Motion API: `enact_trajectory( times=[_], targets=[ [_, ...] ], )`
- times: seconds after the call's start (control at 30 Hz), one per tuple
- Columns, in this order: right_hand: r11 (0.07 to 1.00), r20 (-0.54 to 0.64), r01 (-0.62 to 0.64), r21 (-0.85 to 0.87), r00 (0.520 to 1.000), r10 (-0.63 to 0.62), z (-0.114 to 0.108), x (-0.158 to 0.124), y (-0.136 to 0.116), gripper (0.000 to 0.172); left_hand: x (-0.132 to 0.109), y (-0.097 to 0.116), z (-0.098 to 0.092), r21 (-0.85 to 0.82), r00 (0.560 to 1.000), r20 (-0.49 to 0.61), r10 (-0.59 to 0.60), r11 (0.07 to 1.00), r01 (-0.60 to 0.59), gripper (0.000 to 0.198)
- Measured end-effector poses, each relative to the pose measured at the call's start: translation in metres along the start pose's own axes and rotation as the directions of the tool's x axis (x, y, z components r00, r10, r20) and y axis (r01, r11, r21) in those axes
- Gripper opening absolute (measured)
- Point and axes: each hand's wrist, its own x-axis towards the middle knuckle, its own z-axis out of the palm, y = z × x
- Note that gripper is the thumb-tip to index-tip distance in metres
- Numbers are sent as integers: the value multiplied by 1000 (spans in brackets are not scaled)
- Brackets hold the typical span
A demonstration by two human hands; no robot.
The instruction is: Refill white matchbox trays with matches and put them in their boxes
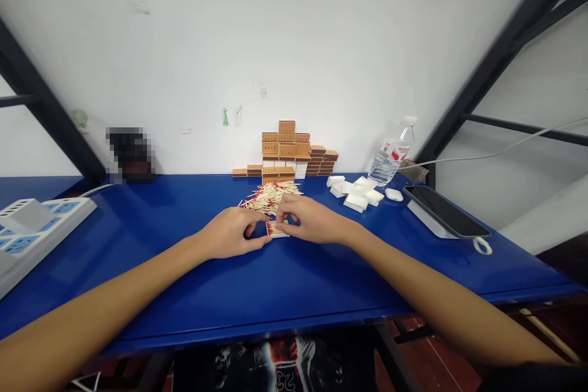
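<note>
Left hand and right hand meet over a small open matchbox tray on the blue desk. Each grip is nearly closed, fingertips pinching the tray's ends. Directly beyond the grip lies a loose pile of matches; farther beyond, stacked matchboxes.

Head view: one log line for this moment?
left hand: touching matchbox tray | right hand: on tray | loose matches: piled behind | table: blue
</note>
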Motion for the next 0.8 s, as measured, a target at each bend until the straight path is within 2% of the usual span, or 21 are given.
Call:
enact_trajectory(
  times=[0.23, 0.33, 0.4, 0.47, 0.53, 0.63, 0.73, 0.8],
  targets=[
    [998, 2, 59, 5, 998, -59, 1, -1, 2, 6, 0, 1, -1, 0, 1000, -17, 2, 1000, -2, 29],
    [1000, -142, 30, 2, 989, -29, -5, 1, 8, 11, 0, 3, -1, 11, 999, -46, -13, 1000, 13, 33],
    [998, -277, -59, -19, 960, 51, -11, 1, 17, 14, 0, 4, -1, 10, 998, -50, -22, 1000, 23, 35],
    [983, -349, -172, -57, 926, 142, -17, 1, 31, 16, 0, 7, -1, 3, 1000, -14, -19, 1000, 19, 36],
    [959, -327, -266, -100, 919, 221, -21, -1, 46, 17, 0, 8, -2, -4, 999, 25, -20, 1000, 20, 36],
    [924, -245, -354, -143, 918, 313, -19, -3, 64, 13, 1, 8, -4, -11, 999, 1, -48, 999, 48, 37],
    [900, -216, -388, -195, 913, 347, -13, -3, 76, 10, 1, 6, -3, -7, 999, 14, -50, 999, 50, 38],
    [896, -204, -387, -220, 916, 346, -11, -3, 80, 14, 1, 5, -2, -1, 998, 37, -47, 999, 47, 37]
  ],
)
